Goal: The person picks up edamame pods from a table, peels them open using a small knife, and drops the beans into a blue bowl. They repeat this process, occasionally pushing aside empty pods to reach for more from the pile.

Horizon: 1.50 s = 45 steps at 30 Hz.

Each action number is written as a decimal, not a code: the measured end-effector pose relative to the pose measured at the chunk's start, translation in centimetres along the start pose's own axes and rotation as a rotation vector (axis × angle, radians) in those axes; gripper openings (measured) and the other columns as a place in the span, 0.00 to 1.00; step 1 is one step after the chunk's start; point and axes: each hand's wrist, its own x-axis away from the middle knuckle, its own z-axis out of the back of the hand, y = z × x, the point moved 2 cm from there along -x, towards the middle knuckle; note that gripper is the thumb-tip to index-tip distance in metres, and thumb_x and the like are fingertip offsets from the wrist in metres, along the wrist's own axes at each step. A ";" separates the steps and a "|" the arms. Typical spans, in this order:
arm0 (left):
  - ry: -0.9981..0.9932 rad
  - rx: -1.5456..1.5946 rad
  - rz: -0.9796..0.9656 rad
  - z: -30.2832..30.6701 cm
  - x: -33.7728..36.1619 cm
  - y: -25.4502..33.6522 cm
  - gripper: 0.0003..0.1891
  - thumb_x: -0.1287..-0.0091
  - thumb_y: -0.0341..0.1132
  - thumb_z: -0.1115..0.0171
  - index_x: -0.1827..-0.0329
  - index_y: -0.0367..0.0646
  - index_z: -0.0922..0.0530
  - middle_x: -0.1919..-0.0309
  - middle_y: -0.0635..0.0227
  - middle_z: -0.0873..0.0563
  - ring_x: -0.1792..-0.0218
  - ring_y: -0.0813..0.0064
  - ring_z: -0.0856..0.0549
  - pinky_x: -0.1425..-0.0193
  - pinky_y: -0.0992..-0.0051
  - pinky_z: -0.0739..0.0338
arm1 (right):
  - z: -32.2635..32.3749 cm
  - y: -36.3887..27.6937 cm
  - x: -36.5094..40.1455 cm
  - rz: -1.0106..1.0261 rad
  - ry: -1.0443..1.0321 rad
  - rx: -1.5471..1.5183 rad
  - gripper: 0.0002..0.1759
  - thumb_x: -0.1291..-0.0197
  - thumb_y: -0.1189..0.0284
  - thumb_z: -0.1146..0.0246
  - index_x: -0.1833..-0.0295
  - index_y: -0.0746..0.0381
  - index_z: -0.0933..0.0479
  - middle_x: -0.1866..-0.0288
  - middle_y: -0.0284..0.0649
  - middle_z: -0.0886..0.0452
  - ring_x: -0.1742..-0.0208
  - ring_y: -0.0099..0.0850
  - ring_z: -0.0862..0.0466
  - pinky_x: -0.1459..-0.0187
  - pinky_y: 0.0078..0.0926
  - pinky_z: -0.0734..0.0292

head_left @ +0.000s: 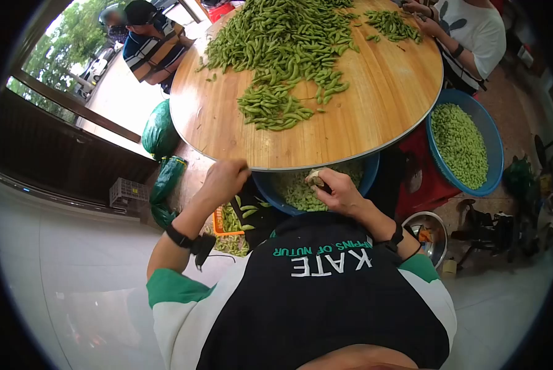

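My left hand (225, 179) is closed, its fingers curled, close to the near edge of the round wooden table (381, 92). Anything in those fingers is hidden. Over a blue basin (368, 176) partly under the table edge, my right hand (341, 192) has thumb and fingers pressed together. A pale, wrap-like piece (315, 178) shows at its fingertips; I cannot tell whether a bean is pinched there. Shelled green beans (307, 196) lie in the basin below. Ahead on the tabletop is a small pile of green soybean pods (273, 108).
A large heap of pods (282, 37) covers the table's far side. People sit at the left and right. On the right stands a blue tub (497, 166) of shelled beans, with a metal bowl (436, 246) nearer. An orange basket (220, 225) and green sacks (159, 131) are at left.
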 end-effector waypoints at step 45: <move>-0.020 1.806 0.186 -6.5 -6.9 3.9 0.04 0.35 0.28 0.39 0.63 0.36 0.20 0.78 0.73 0.20 0.80 0.87 0.25 0.80 0.86 0.34 | -1.1 0.9 -6.3 -0.613 -0.071 -1.035 0.20 0.27 0.68 0.51 0.34 0.63 0.35 0.63 0.33 0.22 0.75 0.16 0.27 0.80 0.10 0.36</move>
